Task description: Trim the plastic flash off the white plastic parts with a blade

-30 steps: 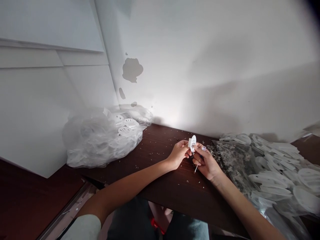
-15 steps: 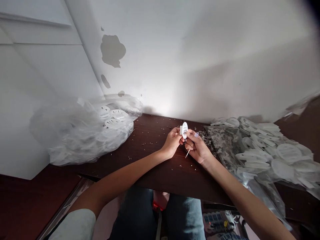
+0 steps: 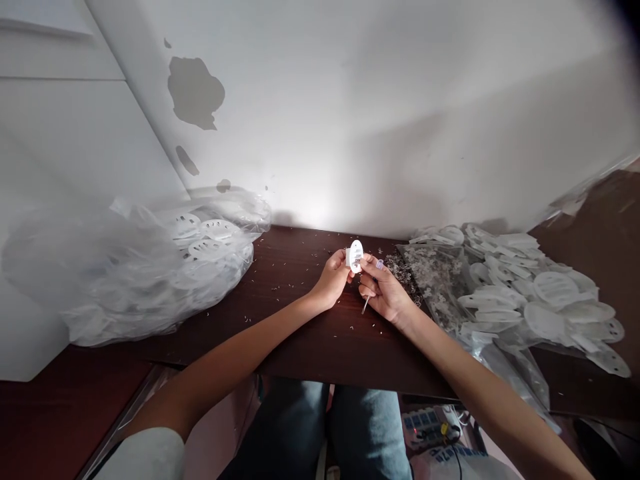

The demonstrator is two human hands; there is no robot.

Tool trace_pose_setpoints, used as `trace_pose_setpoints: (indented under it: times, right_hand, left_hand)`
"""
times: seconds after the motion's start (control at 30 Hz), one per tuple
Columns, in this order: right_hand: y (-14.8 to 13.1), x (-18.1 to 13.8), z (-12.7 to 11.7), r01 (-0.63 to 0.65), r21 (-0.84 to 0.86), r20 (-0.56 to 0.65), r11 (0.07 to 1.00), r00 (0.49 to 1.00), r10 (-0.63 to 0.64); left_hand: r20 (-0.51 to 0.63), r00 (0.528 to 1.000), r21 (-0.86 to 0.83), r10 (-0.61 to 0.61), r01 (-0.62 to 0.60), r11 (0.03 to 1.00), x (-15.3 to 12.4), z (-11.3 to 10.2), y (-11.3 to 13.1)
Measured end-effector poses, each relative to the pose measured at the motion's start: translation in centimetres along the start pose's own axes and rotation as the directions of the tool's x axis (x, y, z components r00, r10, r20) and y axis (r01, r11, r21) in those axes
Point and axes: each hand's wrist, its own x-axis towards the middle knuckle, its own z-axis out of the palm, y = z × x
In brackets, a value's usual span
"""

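Note:
My left hand pinches a small white oval plastic part above the dark wooden table. My right hand touches the same part from the right with its fingertips. A thin metal tool sticks down and left out of the right palm. Both hands are closed and meet over the middle of the table, near the wall.
A clear bag of white oval parts lies at the left against the wall. Another heap of the same parts on clear plastic lies at the right. Small shavings dot the table. A power strip sits on the floor by my knees.
The view has swung left and down, so the hands and both heaps sit higher and further left in the picture. The hands keep the same hold on the white part.

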Motion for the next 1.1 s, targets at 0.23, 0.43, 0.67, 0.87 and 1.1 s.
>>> trace_pose_setpoints:
  times: [0.23,0.43,0.67,0.87,1.1]
  right_hand:
    - [0.4,0.3,-0.2,0.050,0.025,-0.022,0.998,0.999,-0.049]
    - [0.1,0.0,0.0,-0.006,0.026,-0.009,1.000,1.000,0.006]
    - [0.2,-0.1,0.1,0.001,-0.036,-0.004,0.999,1.000,-0.001]
    - [-0.8,0.0,-0.6,0.198,-0.229,0.003,0.953,0.979,-0.203]
    - [-3.9,0.0,-3.0,0.628,-0.768,0.515,0.124,0.721,-0.463]
  left_hand:
    - [-0.038,0.999,-0.028,-0.012,0.011,1.000,-0.1,0.1,-1.0]
    - [-0.030,1.000,0.019,-0.006,0.007,1.000,-0.1,0.1,-0.2]
    - [-0.039,0.999,0.034,-0.011,0.012,0.999,-0.1,0.0,0.2]
    - [0.017,0.985,-0.115,-0.173,0.173,0.978,0.5,-0.5,1.2]
    - [0.249,0.888,-0.209,-0.387,0.440,0.874,0.5,-1.5,3.0]
